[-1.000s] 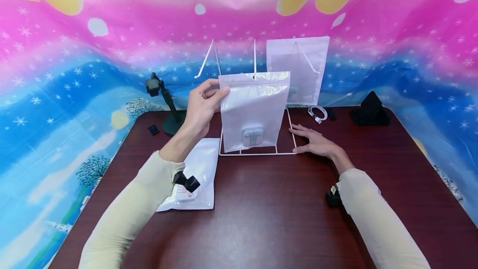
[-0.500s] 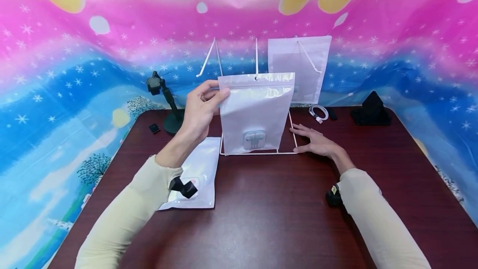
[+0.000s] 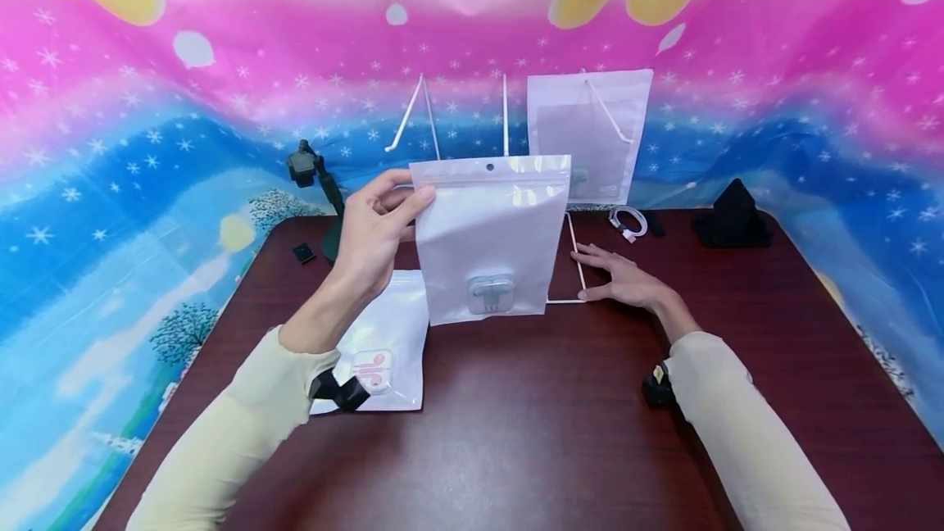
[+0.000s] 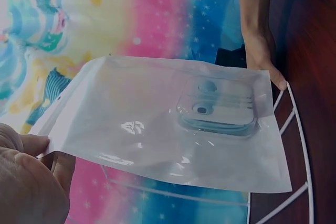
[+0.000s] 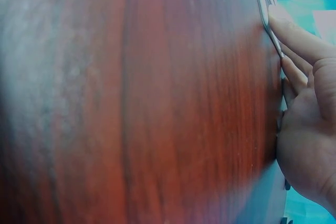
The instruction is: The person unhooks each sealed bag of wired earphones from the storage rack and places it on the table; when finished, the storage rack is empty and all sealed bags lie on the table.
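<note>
My left hand (image 3: 369, 236) pinches the upper left edge of a white zip bag (image 3: 483, 228), held upright in front of a white wire display rack (image 3: 506, 117). Low in the bag sits a clear case of earphones (image 3: 491, 293), also visible in the left wrist view as a rounded case (image 4: 215, 106). The hang hole at the bag's top lies below the rack's middle hook and slightly left of it. My right hand (image 3: 623, 281) rests at the right side of the rack's base (image 3: 578, 260), thumb at the front corner, fingers extended along the wire.
Another zip bag (image 3: 590, 129) hangs on the rack's right hook. A bag with pink-marked earphones (image 3: 406, 334) lies on the table, left of centre. Behind are a black stand (image 3: 304, 166), a coiled white cable (image 3: 628, 224) and a black holder (image 3: 732, 224).
My left hand has moved the bag down, left and nearer, so its hole has left the tip of the middle hook. The right hand has stayed on the rack's base.
</note>
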{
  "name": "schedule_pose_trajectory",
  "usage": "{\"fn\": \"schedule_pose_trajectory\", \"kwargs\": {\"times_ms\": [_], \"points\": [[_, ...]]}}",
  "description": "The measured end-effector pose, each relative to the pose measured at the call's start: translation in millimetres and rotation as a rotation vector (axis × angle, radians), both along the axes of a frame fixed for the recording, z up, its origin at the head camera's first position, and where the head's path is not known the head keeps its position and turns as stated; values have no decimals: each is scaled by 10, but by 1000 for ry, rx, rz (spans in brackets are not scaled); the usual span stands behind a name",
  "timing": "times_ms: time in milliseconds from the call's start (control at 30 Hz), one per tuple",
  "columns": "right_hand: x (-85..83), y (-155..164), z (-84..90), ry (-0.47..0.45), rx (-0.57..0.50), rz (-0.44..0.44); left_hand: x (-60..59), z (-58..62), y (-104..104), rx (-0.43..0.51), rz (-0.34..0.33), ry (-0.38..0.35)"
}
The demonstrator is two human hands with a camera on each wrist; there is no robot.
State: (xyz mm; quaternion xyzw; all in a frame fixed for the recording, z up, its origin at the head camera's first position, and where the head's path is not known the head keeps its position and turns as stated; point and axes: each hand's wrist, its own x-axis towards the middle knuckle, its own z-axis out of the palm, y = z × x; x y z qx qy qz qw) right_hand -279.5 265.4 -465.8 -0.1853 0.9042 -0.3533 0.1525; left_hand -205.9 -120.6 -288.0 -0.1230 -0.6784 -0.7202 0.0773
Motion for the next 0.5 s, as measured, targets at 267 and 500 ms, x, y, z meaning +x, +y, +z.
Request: {"fn": "schedule_pose_trajectory", "kwargs": {"times_ms": [267, 500], "points": [[-15, 23, -3, -8, -5, 9, 138, -132, -390, 79, 70, -14], [-11, 17, 1, 1, -7, 15, 287, -259, -844, 221, 108, -81]]}}
